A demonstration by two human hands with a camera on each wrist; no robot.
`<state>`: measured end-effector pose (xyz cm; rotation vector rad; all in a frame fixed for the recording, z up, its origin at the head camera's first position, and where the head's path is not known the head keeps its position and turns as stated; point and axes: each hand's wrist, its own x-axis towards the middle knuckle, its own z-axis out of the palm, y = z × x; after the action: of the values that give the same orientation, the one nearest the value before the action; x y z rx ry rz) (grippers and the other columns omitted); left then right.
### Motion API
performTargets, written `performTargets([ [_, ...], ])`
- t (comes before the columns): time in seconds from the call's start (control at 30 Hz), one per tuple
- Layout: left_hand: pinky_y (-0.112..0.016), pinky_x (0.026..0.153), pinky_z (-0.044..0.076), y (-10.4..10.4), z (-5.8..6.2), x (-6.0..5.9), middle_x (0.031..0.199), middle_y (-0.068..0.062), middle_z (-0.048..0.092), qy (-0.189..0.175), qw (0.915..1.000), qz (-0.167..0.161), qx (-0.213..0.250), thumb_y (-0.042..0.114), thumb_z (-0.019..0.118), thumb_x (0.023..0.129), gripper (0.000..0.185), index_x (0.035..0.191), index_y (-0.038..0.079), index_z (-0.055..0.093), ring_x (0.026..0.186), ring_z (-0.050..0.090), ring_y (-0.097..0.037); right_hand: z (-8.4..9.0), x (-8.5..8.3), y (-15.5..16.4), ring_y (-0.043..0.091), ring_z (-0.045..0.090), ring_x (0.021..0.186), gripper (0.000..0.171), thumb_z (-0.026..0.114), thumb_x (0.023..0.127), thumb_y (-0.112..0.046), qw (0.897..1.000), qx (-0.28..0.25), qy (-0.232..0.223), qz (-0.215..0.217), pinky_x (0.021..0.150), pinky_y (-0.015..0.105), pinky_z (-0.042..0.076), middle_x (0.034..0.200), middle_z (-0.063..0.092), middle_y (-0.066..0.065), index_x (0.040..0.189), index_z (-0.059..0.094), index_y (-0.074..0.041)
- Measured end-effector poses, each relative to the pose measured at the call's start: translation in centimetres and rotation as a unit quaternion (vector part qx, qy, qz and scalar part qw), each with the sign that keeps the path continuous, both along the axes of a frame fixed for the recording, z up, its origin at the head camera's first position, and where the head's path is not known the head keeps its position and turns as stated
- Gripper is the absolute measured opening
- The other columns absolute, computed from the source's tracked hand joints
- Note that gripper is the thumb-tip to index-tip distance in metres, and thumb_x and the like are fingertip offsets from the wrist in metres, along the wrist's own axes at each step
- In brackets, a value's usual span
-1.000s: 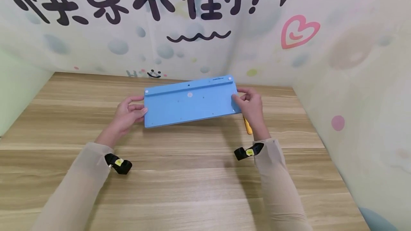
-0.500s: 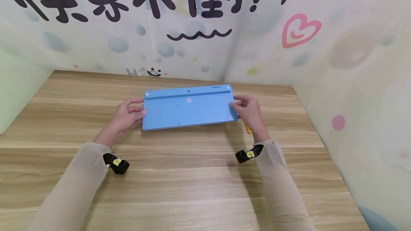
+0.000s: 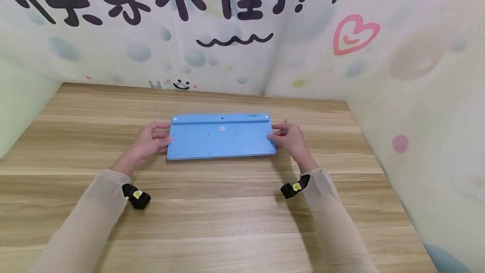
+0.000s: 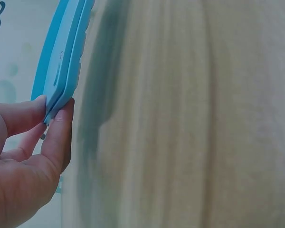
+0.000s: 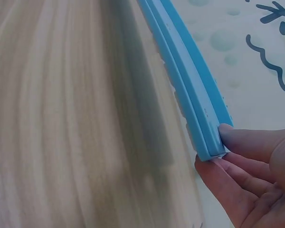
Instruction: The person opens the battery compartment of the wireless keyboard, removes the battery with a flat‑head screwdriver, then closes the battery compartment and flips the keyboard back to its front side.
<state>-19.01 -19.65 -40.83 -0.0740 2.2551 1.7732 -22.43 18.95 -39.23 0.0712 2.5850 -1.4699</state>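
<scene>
A light blue keyboard is held by both hands with its underside toward the head camera. A raised bar runs along its far edge, with small round feet at the corners. My left hand pinches its left end, thumb on the underside and fingers beneath. At the right end my right hand grips it the same way. In the left wrist view the keyboard shows its thin edge, held above the table. The right wrist view shows key edges on the side of the keyboard facing the wood.
The wood-grain table extends under and in front of both hands. Behind it hangs a printed backdrop with dark lettering, and a pale wall panel bounds the right side. Small black cameras sit on both wrists.
The keyboard has come down toward the table, and its raised right end has levelled out. Both hands have moved with it. An orange object by the right hand is now hidden.
</scene>
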Motion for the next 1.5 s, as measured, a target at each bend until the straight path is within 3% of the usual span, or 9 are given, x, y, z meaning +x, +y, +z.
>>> performTargets([
  [0.2, -0.027, 0.077, 0.052, -0.1, -0.7, 0.2, 0.118, -0.025, 0.046, -0.011, 0.9998, -0.004, -0.015, 0.002, 0.052, 0.093, 0.053, 0.140, -0.005, 0.027, 0.084, 0.058, -0.008, -0.7, 0.0, 0.1, 0.021, 0.061, 0.080, 0.042, 0.070, 0.082, -0.005, 1.000, 0.014, -0.008, 0.021, 0.069, 0.036, 0.054, 0.097, 0.063, 0.019, 0.122, 0.057, 0.003],
  [0.43, -0.031, 0.074, 0.053, 0.0, -1.1, 0.1, 0.119, -0.027, 0.046, -0.018, 0.9993, -0.005, -0.033, 0.002, 0.052, 0.093, 0.052, 0.140, -0.004, 0.029, 0.085, 0.059, -0.014, -1.5, 0.1, 0.2, 0.027, 0.061, 0.092, 0.046, 0.069, 0.082, 0.000, 0.998, 0.029, -0.032, 0.050, 0.069, 0.030, 0.054, 0.104, 0.062, 0.021, 0.125, 0.054, 0.005],
  [0.8, -0.035, 0.074, 0.053, 0.9, -0.6, 0.1, 0.124, -0.028, 0.042, -0.033, 0.9973, 0.003, -0.066, 0.002, 0.053, 0.093, 0.053, 0.141, -0.002, 0.031, 0.102, 0.054, -0.034, -2.1, 0.4, 0.4, 0.028, 0.061, 0.096, 0.045, 0.068, 0.083, -0.001, 0.998, 0.025, -0.050, 0.038, 0.070, 0.031, 0.054, 0.109, 0.061, 0.020, 0.126, 0.054, 0.002],
  [1.1, -0.031, 0.073, 0.053, 1.4, -0.6, 0.0, 0.121, -0.023, 0.045, -0.035, 0.9934, 0.031, -0.104, 0.002, 0.054, 0.092, 0.050, 0.139, -0.001, 0.037, 0.101, 0.053, -0.031, -2.1, 0.7, 0.3, 0.027, 0.061, 0.093, 0.044, 0.069, 0.082, -0.001, 0.998, 0.017, -0.051, 0.023, 0.069, 0.030, 0.054, 0.107, 0.061, 0.019, 0.124, 0.056, 0.002],
  [1.5, -0.031, 0.074, 0.053, 1.3, -0.7, -0.1, 0.123, -0.023, 0.045, -0.035, 0.9924, 0.029, -0.114, 0.003, 0.056, 0.092, 0.050, 0.139, 0.000, 0.038, 0.103, 0.052, -0.031, -2.6, 0.5, 0.1, 0.024, 0.060, 0.089, 0.043, 0.070, 0.080, 0.000, 0.999, 0.027, -0.039, 0.027, 0.066, 0.029, 0.054, 0.102, 0.061, 0.017, 0.122, 0.058, 0.003],
])
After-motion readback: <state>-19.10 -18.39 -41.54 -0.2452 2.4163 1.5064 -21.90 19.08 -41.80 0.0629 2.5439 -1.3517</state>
